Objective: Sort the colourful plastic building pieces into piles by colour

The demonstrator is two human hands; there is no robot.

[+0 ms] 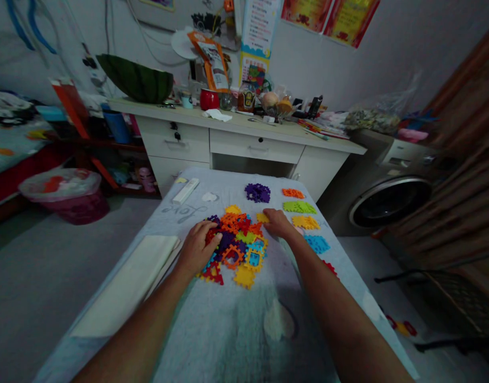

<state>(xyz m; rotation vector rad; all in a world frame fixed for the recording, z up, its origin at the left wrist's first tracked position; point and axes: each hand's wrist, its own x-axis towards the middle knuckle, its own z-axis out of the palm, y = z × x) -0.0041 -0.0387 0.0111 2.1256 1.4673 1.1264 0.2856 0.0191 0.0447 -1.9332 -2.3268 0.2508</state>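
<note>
A mixed heap of coloured interlocking plastic tiles point(238, 246) lies in the middle of a cloth-covered table point(228, 330). My left hand point(197, 247) rests on the heap's left side, fingers curled onto the tiles. My right hand point(279, 222) lies at the heap's upper right, fingertips on a yellow tile point(262, 217). Sorted small piles sit to the right: purple point(257, 192), orange point(292, 193), green point(299, 207), yellow point(305, 222), blue point(317, 243) and a red one point(329, 267) partly behind my right forearm.
A folded cream cloth point(128, 282) lies along the table's left edge, a white remote point(185, 191) at its far left. Behind stands a cluttered white desk point(244, 139), a washing machine point(388, 186) to the right, a pink bin point(64, 192) on the left.
</note>
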